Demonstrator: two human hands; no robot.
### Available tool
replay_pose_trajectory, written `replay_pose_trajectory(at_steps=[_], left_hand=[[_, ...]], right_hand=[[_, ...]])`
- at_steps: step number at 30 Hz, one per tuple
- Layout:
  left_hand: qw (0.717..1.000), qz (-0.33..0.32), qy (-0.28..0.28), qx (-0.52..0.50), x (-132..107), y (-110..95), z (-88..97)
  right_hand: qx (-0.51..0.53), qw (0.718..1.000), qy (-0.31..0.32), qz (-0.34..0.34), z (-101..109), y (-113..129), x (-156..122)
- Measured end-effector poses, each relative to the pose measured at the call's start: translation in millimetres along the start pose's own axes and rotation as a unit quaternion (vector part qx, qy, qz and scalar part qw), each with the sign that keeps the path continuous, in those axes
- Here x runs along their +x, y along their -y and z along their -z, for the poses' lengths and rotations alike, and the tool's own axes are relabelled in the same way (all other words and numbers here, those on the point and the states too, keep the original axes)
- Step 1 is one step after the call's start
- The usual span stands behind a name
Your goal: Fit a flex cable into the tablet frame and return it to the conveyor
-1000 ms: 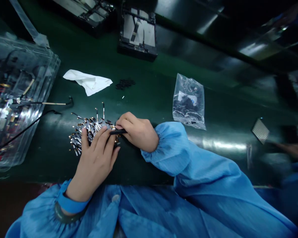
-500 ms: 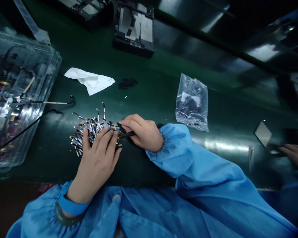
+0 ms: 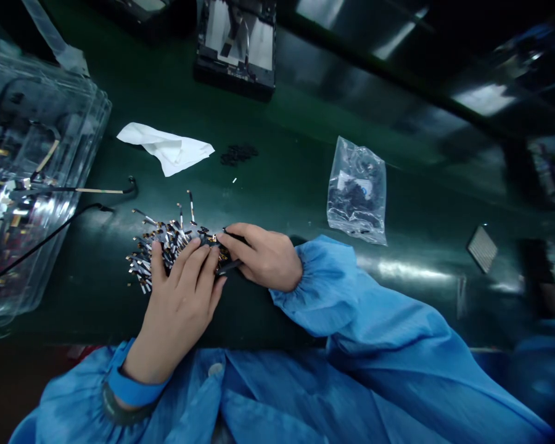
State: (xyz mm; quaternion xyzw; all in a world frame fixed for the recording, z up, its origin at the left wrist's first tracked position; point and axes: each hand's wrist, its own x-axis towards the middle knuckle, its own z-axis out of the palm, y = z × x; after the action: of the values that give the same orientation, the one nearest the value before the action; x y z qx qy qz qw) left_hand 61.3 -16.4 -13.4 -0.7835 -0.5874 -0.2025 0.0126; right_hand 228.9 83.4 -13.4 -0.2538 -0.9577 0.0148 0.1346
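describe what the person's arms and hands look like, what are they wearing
Both hands, the left hand and the right hand, are bare, with no gloves. Each arm is in a loose, shiny blue smock sleeve gathered with elastic at the wrist. The left wrist shows a snug blue cuff with a dark band just behind it.

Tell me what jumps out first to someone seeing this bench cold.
The bristling pile of small flex parts at centre left, with the left hand flat on it and the right hand pinching a thin black tool at its edge. Next, the white cloth behind the pile and the clear bag to the right.
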Motion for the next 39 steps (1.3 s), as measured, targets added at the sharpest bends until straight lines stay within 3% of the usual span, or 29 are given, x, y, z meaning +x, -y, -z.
replay_pose_trajectory(at_steps=[9,16,27,31,36,39], left_hand=[[0.999,0.019,-0.006,0.030,1,-1,-1.5],[0.998,0.030,-0.008,0.046,2,0,-3.1],[0.998,0.025,-0.005,0.052,3,2,-1.2],[0.998,0.018,-0.013,0.057,3,2,-2.6],[0.998,0.014,-0.024,0.058,3,2,-3.9],[0.998,0.012,-0.021,0.058,2,2,-3.4]], right_hand=[[0.001,0.999,0.032,-0.010,2,5,2],[-0.024,1.000,-0.008,-0.005,1,7,3],[-0.081,0.996,0.044,-0.003,7,14,8],[-0.020,0.996,0.084,-0.019,14,9,11],[0.145,0.986,0.034,-0.072,14,-9,24],[0.183,0.977,0.054,-0.100,11,-17,42]])
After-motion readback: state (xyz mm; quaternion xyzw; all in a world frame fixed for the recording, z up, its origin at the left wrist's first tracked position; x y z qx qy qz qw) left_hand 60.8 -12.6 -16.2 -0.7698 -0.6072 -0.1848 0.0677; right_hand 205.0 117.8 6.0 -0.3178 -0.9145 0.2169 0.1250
